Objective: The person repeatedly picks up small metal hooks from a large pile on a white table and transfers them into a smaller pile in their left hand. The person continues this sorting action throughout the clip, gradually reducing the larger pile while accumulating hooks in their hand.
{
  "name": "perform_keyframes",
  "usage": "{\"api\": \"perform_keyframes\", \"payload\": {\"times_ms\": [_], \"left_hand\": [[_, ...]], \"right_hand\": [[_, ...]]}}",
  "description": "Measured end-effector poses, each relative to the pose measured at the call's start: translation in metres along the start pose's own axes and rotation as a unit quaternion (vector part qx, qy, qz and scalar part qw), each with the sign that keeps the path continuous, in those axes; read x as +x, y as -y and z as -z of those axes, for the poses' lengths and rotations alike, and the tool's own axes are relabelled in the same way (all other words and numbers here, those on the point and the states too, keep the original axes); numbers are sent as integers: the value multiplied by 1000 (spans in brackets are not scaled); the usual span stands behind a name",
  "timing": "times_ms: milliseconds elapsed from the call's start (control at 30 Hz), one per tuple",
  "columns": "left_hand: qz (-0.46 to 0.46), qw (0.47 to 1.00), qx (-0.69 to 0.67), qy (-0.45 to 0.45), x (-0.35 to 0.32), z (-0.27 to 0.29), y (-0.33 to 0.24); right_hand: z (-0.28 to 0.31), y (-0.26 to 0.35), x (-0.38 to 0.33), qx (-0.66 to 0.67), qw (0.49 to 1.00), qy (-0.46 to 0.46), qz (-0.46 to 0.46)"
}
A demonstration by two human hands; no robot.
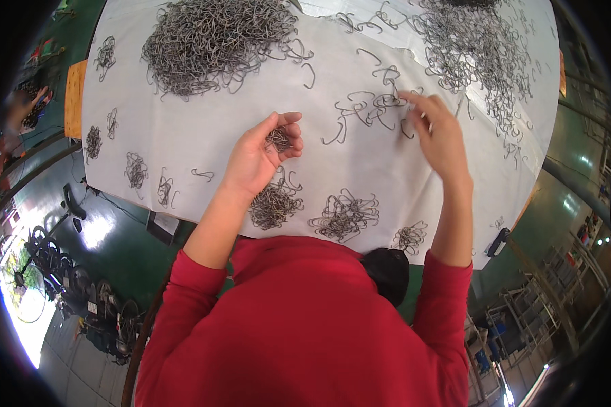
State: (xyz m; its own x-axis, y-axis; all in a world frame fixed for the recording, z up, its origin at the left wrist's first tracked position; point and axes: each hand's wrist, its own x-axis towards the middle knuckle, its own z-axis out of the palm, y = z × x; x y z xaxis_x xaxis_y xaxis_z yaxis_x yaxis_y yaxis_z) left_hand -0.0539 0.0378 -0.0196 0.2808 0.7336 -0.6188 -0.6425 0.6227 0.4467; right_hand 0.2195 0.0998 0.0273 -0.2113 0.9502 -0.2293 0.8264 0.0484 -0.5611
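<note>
Grey wire hooks (218,42), white sheet (183,136), red sleeves (448,292).

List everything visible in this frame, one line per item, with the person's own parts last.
white sheet: one, white, covers the table
big hook heap: one, grey wire, far left of sheet
second hook heap: one, grey, far right
loose hooks: several, grey, centre, by the right hand
small bundles: several, grey, near edge and left side
floor: green, glossy, left of table
fans: several, dark, on floor lower left
left hand: cupped around a small hook bunch
right hand: fingers among the loose hooks
sleeves: red
</note>
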Motion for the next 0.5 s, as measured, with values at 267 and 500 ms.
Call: {"api": "perform_keyframes", "payload": {"times_ms": [267, 500], "left_hand": [[-5, 1000, 8, 5, 1, 1, 1], [-13, 1000, 16, 4, 1, 2, 2]], "right_hand": [[-22, 14, -35, 22, 999, 8, 25], [-36, 8, -9, -12, 995, -82, 63]]}}
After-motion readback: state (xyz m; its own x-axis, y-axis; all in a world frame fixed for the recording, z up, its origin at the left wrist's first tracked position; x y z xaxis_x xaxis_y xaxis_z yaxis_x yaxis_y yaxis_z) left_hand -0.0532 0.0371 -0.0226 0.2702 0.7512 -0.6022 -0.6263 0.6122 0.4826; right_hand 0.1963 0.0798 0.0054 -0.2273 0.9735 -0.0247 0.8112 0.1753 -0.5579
